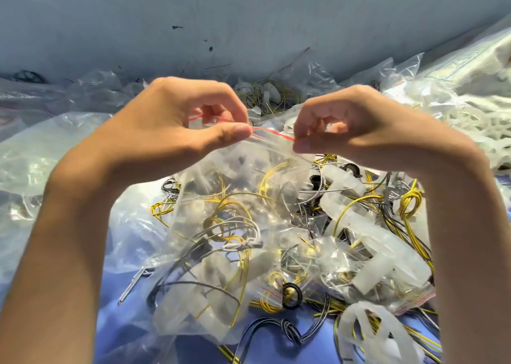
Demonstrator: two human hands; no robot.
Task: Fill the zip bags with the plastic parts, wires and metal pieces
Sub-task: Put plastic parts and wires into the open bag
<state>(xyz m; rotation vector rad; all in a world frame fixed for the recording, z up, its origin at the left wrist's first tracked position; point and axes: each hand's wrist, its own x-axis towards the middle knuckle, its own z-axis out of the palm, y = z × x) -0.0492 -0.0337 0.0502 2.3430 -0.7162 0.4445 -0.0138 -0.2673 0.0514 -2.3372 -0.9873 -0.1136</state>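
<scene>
Bare forearms rise from both bottom corners, nearest the lens, and close in the work between them. At far left, crumpled clear bags [41, 148] cover the surface up to the grey wall [193, 18]. The left hand [177, 123] pinches the red-lined mouth of the zip bag [221, 225] between thumb and curled fingers [235, 132]. The right hand [356, 126] pinches the same edge just beside it. The bag hangs below them, holding yellow and grey wires and milky plastic parts. Bare blue surface [132, 322] shows only at lower left, where a metal rod [132, 286] lies beside the bag. Right of the bag, a loose pile [367, 211] of wires and plastic parts reaches the right forearm, with a filled small bag [387, 289] lying on it. White plastic netting [484, 120] is heaped at far right
</scene>
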